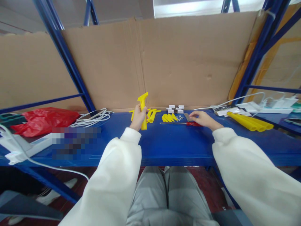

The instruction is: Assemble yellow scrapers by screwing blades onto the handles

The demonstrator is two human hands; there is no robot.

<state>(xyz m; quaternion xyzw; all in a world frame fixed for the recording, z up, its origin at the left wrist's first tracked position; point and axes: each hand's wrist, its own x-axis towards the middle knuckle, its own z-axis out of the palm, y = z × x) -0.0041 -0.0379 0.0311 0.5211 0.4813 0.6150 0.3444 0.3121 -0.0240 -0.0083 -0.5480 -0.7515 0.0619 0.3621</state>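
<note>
The yellow T-shaped handle (142,104) stood upright in my left hand (138,118), my fingers wrapped round its shaft, with the crosspiece above my grip and the lower end below; I judged that hold kept its head unobstructed. More yellow handles (152,116) lay just behind that hand, probably grouped for easy reach. My right hand (204,119) had its fingertips bent together at a small grey plate (187,117); I could not tell whether they pinched it or merely touched it. Just beneath those fingers lay a red-handled screwdriver (194,124), its shaft pointing toward my left side, the grip seemingly turned to suit my right hand. Left of that hand, tiny screw-like pieces (180,118) sat beside a row of yellow wedges (169,117), with black-and-white strips (175,109) beyond, sorted by kind, I supposed, to avoid mixing. Well to its right lay yellow tapered tubes (250,122).
</note>
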